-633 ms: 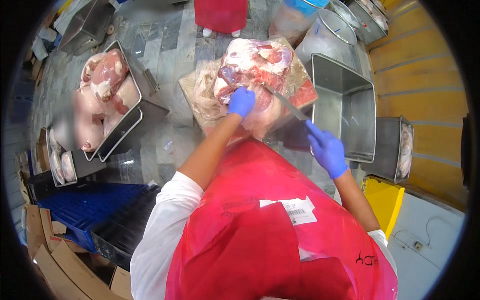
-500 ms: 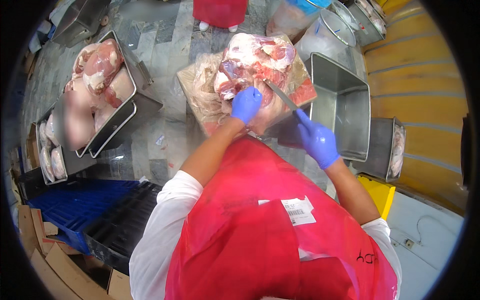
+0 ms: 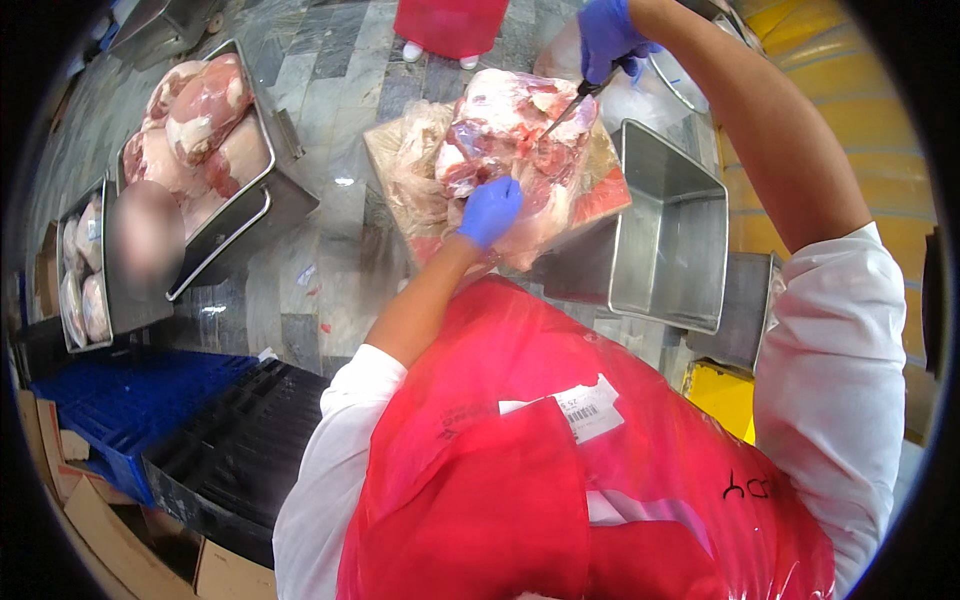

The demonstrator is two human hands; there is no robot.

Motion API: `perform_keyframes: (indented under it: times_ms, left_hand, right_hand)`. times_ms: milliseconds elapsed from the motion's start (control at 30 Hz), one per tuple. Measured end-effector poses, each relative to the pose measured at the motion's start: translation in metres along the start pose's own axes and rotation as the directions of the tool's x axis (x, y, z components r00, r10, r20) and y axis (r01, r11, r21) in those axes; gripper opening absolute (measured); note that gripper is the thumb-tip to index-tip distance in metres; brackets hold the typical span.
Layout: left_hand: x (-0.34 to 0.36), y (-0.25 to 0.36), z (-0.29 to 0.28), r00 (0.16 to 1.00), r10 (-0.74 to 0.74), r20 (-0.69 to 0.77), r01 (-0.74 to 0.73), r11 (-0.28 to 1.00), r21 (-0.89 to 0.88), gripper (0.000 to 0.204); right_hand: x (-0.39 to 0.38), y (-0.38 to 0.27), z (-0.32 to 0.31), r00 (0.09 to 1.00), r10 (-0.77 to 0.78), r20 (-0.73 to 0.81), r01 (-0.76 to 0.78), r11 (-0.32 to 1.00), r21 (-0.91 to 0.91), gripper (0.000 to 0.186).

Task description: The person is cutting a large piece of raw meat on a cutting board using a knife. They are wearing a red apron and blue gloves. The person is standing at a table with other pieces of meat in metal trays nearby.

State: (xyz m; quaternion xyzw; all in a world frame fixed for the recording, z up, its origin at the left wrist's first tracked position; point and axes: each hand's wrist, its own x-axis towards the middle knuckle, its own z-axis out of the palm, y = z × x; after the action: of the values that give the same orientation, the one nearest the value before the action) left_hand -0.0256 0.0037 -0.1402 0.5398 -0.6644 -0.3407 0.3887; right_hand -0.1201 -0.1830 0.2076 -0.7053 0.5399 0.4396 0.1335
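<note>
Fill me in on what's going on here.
A person in a red apron is working on a large piece of raw meat set on a cardboard box. The blue-gloved left hand is closed on the meat's near side. The right hand grips a knife from the far right, its blade slanting toward the meat; whether it is cutting is unclear. A metal tub stands to the right.

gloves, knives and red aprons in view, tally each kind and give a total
Blue-purple gloves: 2 (left glove, right glove)
Knife: 1
Red aprons: 2 (the wearer's apron, another person's apron, cut off by the top edge)
Total: 5
</note>
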Motion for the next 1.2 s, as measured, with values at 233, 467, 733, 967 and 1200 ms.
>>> perform_keyframes:
  times_ms: [233, 467, 733, 967, 1200]
  left_hand:
    - [0.012, -0.010, -0.018, 0.967, -0.224, 0.120, 0.215, 0.973, 0.082, 0.039]
    - [0.030, 0.023, -0.011, 0.920, -0.366, 0.141, 0.371, 0.928, -0.011, 0.050]
    - [0.041, -0.002, 0.018, 0.875, -0.412, 0.255, 0.449, 0.887, -0.107, 0.040]
    - [0.040, 0.023, -0.031, 0.947, -0.308, 0.095, 0.273, 0.924, 0.267, 0.050]
    - [0.083, -0.025, -0.058, 0.933, -0.254, -0.255, 0.321, 0.907, 0.271, 0.076]
  right_hand:
    - [-0.024, 0.051, 0.098, 0.976, -0.169, -0.138, 0.197, 0.954, 0.226, 0.031]
    - [-0.079, 0.037, 0.379, 0.727, 0.251, -0.639, 0.277, 0.744, 0.608, 0.044]
    - [-0.116, 0.012, 0.369, 0.657, 0.242, -0.714, 0.106, 0.908, 0.405, 0.044]
    - [-0.121, 0.039, 0.309, 0.688, 0.080, -0.722, 0.107, 0.972, 0.209, 0.040]
    - [-0.117, 0.053, 0.252, 0.782, -0.116, -0.612, 0.174, 0.984, 0.036, 0.040]
